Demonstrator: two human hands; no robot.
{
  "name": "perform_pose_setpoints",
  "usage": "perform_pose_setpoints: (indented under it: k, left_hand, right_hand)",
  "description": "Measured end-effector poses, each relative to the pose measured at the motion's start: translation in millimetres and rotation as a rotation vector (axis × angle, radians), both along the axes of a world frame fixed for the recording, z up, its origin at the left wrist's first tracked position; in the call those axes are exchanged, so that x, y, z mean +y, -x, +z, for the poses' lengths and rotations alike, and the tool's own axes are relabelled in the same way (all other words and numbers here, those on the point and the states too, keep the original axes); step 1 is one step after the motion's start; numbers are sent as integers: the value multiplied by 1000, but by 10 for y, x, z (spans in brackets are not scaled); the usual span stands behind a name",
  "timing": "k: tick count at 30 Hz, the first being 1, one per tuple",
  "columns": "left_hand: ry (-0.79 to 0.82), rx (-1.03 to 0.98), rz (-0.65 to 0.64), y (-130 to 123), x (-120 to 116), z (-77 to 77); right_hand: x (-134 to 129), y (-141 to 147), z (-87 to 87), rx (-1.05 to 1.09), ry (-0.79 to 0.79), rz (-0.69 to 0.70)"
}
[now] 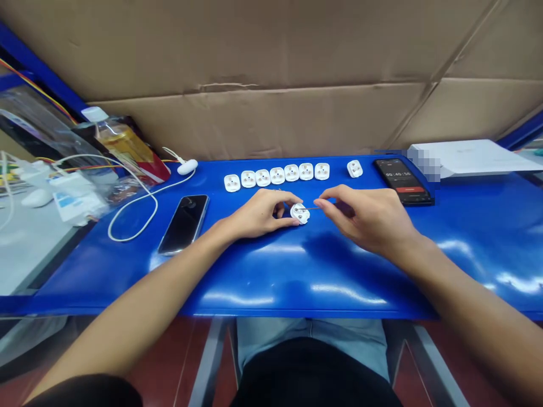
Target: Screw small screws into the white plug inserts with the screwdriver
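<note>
My left hand (269, 212) pinches a small round white plug piece (300, 216) with metal contacts inside, thumb and finger at its left side, low over the blue table. From the right, my right hand (369, 217) grips a thin dark rod-like tool (313, 208) between thumb and forefinger. The tool's tip reaches into the inside of the white piece. Its other end is hidden in my palm, so its exact kind does not show. Behind my hands stands a row of several similar white plug pieces (277, 176), and one more plug piece (354, 168) sits apart to the right.
A phone (184, 224) lies left of my left arm. At the right, another phone (403, 181) shows a timer beside a white box (470, 157). A bottle (114, 138) and a looped white cable (131, 198) are at the left. A cardboard wall (254, 124) closes the back.
</note>
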State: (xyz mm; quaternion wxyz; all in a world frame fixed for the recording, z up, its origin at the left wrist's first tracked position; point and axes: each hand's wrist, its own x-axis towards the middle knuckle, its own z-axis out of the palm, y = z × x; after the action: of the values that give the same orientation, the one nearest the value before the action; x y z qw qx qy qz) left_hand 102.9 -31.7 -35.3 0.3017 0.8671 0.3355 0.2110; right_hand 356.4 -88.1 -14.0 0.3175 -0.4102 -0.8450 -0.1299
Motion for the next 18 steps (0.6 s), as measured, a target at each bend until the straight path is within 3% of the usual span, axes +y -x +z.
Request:
perform_pose_setpoints:
  k: [7, 14, 18]
  left_hand:
    - [-71, -9, -29, -4, -11, -26]
    - [-71, 1, -40, -12, -12, -13]
    - [-67, -10, -49, -16, -19, -6]
  right_hand:
    - [-4, -13, 104, -35, 177, 145]
    - [35, -52, 54, -32, 34, 121]
    - [40, -37, 62, -20, 40, 227]
